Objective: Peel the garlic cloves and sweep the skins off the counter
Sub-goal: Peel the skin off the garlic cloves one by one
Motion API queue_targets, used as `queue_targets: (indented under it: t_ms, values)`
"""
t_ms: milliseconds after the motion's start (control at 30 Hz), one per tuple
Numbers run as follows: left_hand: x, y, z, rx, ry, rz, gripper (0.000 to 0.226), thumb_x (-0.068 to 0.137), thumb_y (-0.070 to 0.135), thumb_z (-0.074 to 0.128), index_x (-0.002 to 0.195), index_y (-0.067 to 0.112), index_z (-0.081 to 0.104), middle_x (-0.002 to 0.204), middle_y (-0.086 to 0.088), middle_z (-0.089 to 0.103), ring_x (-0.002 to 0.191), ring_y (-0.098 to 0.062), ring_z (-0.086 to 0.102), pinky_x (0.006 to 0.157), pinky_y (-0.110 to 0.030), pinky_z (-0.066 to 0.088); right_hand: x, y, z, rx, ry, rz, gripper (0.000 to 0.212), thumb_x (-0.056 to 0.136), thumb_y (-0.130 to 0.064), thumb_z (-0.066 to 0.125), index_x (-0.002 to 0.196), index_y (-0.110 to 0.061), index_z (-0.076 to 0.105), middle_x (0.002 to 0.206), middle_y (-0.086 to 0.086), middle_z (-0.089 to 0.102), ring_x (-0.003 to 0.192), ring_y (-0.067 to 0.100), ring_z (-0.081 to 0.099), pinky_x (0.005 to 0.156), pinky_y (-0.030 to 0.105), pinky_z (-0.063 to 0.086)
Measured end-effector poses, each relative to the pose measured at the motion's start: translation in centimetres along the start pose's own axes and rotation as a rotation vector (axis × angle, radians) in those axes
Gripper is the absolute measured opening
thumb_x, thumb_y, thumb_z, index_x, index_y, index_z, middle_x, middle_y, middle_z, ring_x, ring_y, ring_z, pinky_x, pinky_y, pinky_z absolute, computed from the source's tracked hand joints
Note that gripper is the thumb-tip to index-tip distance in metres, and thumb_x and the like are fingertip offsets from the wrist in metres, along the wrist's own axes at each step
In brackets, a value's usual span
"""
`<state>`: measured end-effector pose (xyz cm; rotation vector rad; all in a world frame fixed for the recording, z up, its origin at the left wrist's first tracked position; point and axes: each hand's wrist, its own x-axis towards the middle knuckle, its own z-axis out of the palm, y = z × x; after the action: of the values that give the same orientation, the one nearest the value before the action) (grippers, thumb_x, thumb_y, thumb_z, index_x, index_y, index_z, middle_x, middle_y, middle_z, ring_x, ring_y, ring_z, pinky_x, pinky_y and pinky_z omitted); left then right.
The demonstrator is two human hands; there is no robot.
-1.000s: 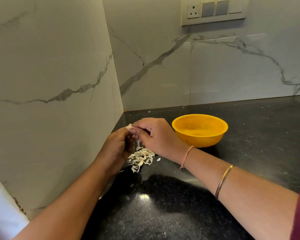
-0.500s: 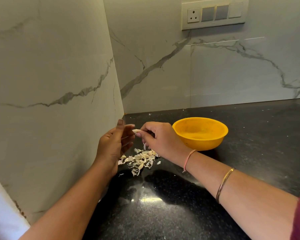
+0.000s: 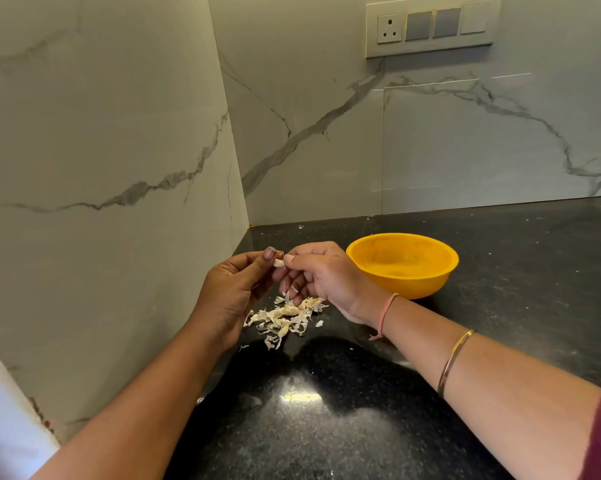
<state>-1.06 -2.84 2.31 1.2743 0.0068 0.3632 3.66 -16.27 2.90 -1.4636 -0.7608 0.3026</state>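
Both hands up over the skins, left hand and right hand pinching one clove between fingertips, and a slippery pull could flick it onto the counter, short of the bowl.

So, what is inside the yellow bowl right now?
In the yellow bowl only its bare inner wall and part of the bottom show; nothing is seen lying there. Its near rim covers the closest part of the inside, so that part cannot be seen.
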Motion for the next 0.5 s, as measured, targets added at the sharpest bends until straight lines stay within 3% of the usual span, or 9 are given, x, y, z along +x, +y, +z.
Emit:
queue_targets:
  t_ms: [133, 300, 500]
  values:
    - [0.11, -0.05, 0.02, -0.003, -0.006, 0.005, 0.022, 0.068, 0.021, 0.064, 0.083, 0.006, 0.069, 0.065, -0.003, 0.069, 0.061, -0.009, 0.064, 0.061, -0.016, 0.053, -0.01, -0.1, 0.06, 0.018, 0.007, 0.023, 0.032, 0.098, -0.009, 0.04, 0.073, -0.003, 0.059, 0.061, 0.011, 0.056, 0.048, 0.012, 0.05, 0.045, 0.018, 0.043]
    - [-0.03, -0.02, 0.04, 0.014, 0.057, 0.007, 0.021, 0.067, 0.026, 0.065, 0.084, 0.014, 0.07, 0.066, 0.006, 0.069, 0.063, -0.002, 0.062, 0.055, -0.013, 0.049, 0.15, 0.52, 0.23, -0.281, 0.161, -0.055, 0.027, 0.097, -0.012, 0.046, 0.074, -0.01, 0.061, 0.061, 0.004, 0.058, 0.051, 0.009, 0.054, 0.05, 0.019, 0.047]
    - [-0.03, -0.07, 0.0, 0.098, 0.137, 0.045, 0.017, 0.065, 0.029, 0.067, 0.08, 0.022, 0.072, 0.067, 0.01, 0.069, 0.071, -0.005, 0.055, 0.064, -0.02, 0.043, 0.27, 0.48, 0.15, -0.173, 0.191, -0.111, 0.017, 0.091, 0.001, 0.052, 0.084, -0.009, 0.064, 0.075, 0.01, 0.063, 0.067, 0.016, 0.061, 0.061, 0.026, 0.056]
